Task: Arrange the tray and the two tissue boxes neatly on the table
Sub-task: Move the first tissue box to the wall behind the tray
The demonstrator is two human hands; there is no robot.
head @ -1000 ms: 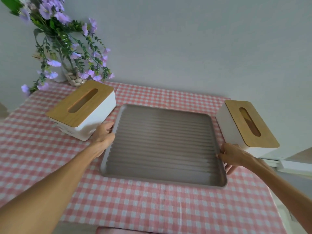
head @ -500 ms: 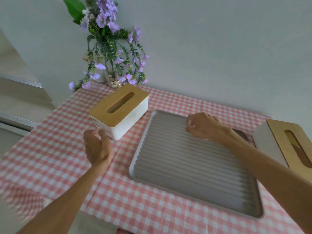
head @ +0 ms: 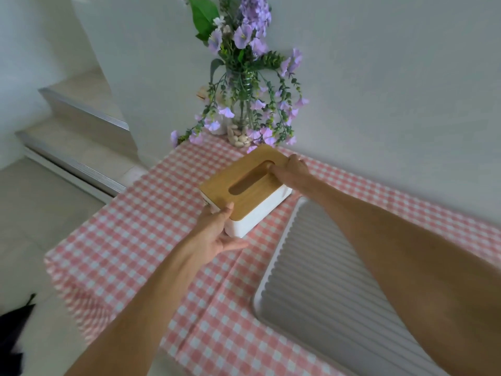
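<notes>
A white tissue box with a wooden slotted lid sits on the checked tablecloth, left of the grey ribbed tray. My left hand grips its near end, thumb on the lid and fingers under the white side. My right hand holds its far end, fingers curled over the lid's edge. My right forearm crosses above the tray. The second tissue box is out of view.
A glass vase of purple flowers with pebbles stands just behind the box against the white wall. The table's left edge drops to a tiled floor with steps. A dark object lies on the floor.
Both hands left the tray and moved to the left tissue box, closing on its two ends. The view swung left, so the right tissue box dropped out of sight.
</notes>
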